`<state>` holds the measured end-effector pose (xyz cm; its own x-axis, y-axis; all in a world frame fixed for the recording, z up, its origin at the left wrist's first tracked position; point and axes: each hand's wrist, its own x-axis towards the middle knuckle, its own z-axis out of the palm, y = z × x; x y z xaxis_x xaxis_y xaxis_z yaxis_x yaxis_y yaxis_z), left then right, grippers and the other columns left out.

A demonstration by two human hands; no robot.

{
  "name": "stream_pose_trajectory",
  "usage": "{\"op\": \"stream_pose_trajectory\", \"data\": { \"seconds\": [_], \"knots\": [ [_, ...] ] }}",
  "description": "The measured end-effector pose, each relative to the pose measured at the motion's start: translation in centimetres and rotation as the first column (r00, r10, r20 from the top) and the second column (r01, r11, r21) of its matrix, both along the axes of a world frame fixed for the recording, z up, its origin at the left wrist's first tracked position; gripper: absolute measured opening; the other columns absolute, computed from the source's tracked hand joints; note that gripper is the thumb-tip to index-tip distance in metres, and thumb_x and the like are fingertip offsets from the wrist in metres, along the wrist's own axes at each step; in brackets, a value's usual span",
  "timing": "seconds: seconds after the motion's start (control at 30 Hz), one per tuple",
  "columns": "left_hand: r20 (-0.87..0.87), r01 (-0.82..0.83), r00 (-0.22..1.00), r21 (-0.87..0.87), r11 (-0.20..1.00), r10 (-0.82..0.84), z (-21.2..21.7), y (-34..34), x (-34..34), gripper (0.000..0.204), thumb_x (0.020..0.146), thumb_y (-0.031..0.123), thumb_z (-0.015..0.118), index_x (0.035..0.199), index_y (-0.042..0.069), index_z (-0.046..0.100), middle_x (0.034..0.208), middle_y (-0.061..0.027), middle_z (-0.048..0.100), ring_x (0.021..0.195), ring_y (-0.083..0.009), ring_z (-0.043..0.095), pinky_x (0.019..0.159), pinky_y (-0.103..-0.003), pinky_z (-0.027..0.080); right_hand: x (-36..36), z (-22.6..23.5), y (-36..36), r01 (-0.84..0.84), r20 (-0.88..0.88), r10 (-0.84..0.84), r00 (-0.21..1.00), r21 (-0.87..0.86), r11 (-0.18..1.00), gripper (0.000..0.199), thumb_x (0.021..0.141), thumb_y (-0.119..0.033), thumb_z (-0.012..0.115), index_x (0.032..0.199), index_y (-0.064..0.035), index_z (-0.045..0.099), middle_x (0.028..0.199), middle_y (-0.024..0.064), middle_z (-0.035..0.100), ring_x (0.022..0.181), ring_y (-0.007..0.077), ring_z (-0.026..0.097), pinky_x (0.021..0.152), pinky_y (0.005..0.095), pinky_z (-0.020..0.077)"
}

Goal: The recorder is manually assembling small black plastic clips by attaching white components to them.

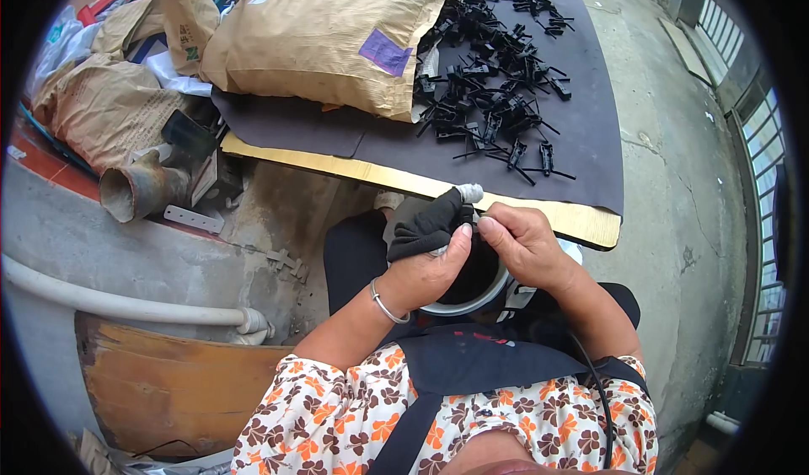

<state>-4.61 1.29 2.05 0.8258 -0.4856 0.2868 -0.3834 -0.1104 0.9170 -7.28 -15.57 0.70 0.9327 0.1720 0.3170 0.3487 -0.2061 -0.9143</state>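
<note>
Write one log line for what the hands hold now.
left hand: grips black glove | right hand: pinches its cuff | below: white-rimmed bowl

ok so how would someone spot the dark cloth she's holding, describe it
Start at the long dark mat strewn with small black plastic parts, then drop to the two hands just below its near edge. The dark cloth is bunched in the left hand, above a white-rimmed bowl. Unlike the stiff parts it is soft and crumpled, with a pale tip.
</note>
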Motion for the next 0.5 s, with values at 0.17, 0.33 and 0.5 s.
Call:
{"op": "stream_pose_trajectory", "data": {
  "seconds": [0.17,0.33,0.5],
  "knots": [
    [0.061,0.023,0.998,0.075,0.997,-0.027,-0.6,0.0,0.3,0.035,0.086,0.006,0.052,0.119,-0.005,0.05,0.108,-0.0152,0.06,0.096,-0.0194,0.059,0.086,-0.03,0.045,0.3,-0.4,-0.1,0.021,0.008,-0.021,1.0,-0.035,0.999,0.021,0.09,-0.013,0.053,0.075,0.0011,0.052,0.059,0.0131,0.048,0.051,0.0194,0.04,0.05,0.0311,0.039],
    [0.268,-0.014,0.963,0.162,0.987,-0.031,-1.6,-0.2,0.5,0.034,0.083,0.005,0.053,0.116,-0.004,0.051,0.108,-0.0168,0.06,0.097,-0.0234,0.06,0.087,-0.031,0.045,0.2,-1.3,0.9,0.077,-0.03,-0.076,0.997,0.038,0.996,0.021,0.09,-0.014,0.052,0.075,0.0014,0.053,0.06,0.0154,0.051,0.05,0.022,0.041,0.051,0.0319,0.04],
    [0.322,-0.075,0.946,0.089,0.993,0.043,-1.8,-0.7,0.7,0.034,0.082,0.006,0.058,0.115,-0.003,0.053,0.102,-0.014,0.062,0.091,-0.0202,0.061,0.082,-0.03,0.047,0.7,-2.2,0.9,0.045,-0.094,-0.031,0.995,0.146,0.988,0.024,0.091,-0.017,0.051,0.076,0.0021,0.054,0.061,0.0105,0.052,0.055,0.0155,0.045,0.053,0.0297,0.0401]
  ]
}}
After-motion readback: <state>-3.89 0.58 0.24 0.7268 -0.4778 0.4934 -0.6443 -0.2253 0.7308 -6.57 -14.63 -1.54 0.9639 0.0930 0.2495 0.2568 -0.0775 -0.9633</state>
